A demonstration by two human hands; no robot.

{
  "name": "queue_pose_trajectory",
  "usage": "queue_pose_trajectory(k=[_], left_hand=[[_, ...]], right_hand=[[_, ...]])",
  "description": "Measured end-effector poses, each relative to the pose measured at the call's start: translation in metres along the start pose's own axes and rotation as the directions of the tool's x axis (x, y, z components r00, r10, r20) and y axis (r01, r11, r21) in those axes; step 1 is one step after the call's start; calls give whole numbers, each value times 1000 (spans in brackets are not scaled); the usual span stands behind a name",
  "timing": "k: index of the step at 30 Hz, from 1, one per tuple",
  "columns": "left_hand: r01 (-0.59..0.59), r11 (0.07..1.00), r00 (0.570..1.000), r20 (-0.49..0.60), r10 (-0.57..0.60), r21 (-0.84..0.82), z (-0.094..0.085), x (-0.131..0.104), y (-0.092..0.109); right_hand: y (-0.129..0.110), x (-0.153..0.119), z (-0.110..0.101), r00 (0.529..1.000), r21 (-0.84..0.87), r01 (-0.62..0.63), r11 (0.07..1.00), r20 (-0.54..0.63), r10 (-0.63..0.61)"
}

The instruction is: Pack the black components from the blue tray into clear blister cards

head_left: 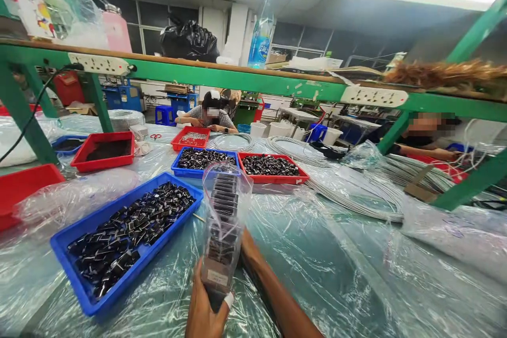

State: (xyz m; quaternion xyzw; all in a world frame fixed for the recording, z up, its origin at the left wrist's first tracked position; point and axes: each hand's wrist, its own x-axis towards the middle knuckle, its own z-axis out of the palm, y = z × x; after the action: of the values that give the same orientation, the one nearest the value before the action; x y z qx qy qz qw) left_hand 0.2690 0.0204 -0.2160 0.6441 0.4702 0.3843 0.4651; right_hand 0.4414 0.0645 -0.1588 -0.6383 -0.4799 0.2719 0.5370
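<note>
A clear plastic bag point(224, 222) holding a stack of dark flat pieces stands tilted in front of me, with a small pale label low on its side. My left hand point(206, 303) grips its lower end, the thumb wrapped in white tape or a bandage. Behind the bag's right side, my right hand point(249, 245) is pressed against it, its fingers mostly hidden. Left of the bag lies a long blue tray point(65, 251) full of small black parts with metal pins. Just beyond it are a smaller blue tray point(186, 171) and a red tray point(273, 180) of similar black parts.
Coiled grey cable point(356, 200) lies on the right of the plastic-covered table point(317, 253). Red trays point(75, 161) sit at the left. A green shelf frame point(222, 76) with power strips point(99, 64) spans above. Two people point(216, 113) sit across the table.
</note>
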Motion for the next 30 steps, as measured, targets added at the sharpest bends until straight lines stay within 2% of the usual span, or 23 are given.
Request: queue_pose_trajectory(k=[3, 5, 7, 9, 11, 12, 13, 17, 19, 21, 24, 26, 28, 30], left_hand=[[101, 992, 988, 129, -90, -80, -6, -3, 2], [97, 978, 961, 273, -44, -186, -9, 3, 12], [112, 927, 892, 446, 65, -359, -7, 17, 30], [254, 820, 801, 586, 119, -513, -2, 37, 50], [455, 713, 761, 648, -1, -534, 4, 57, 63], [505, 694, 755, 653, -66, -513, 6, 64, 65], [512, 715, 755, 647, -110, -476, 5, 69, 62], [253, 945, 834, 543, -103, -209, -17, 65, 30], [116, 989, 878, 475, -61, -88, -29, 58, 17], [0, 1000, 905, 425, 3, -6, -35, 54, 14], [-110, 991, 905, 419, 69, 75, -33, 56, 18], [-147, 986, 892, 442, 98, 78, -31, 59, 19], [-117, 993, 868, 488, 89, 27, -32, 64, 22], [-9, 996, 839, 541, 57, -91, -32, 76, 30]], right_hand=[[-2, -27, -32, 994, -22, -61, 998, -95, 59], [-1, -51, -59, 971, -46, -120, 992, -212, 108], [-1, -76, -83, 927, -59, -170, 984, -347, 139], [-4, -99, -99, 871, -56, -197, 979, -469, 148], [-5, -117, -105, 830, -28, -210, 977, -533, 163], [-4, -124, -104, 828, -1, -210, 978, -532, 177], [-2, -130, -101, 839, 34, -208, 977, -507, 196], [18, -150, -83, 899, 121, -220, 968, -359, 250], [27, -156, -74, 902, 59, -218, 974, -370, 224], [32, -157, -66, 892, -54, -228, 972, -412, 186], [34, -156, -58, 874, -194, -257, 947, -464, 143], [32, -156, -59, 867, -216, -261, 941, -481, 130], [28, -153, -64, 878, -155, -233, 960, -457, 139], [19, -141, -76, 901, -18, -171, 985, -407, 149]])
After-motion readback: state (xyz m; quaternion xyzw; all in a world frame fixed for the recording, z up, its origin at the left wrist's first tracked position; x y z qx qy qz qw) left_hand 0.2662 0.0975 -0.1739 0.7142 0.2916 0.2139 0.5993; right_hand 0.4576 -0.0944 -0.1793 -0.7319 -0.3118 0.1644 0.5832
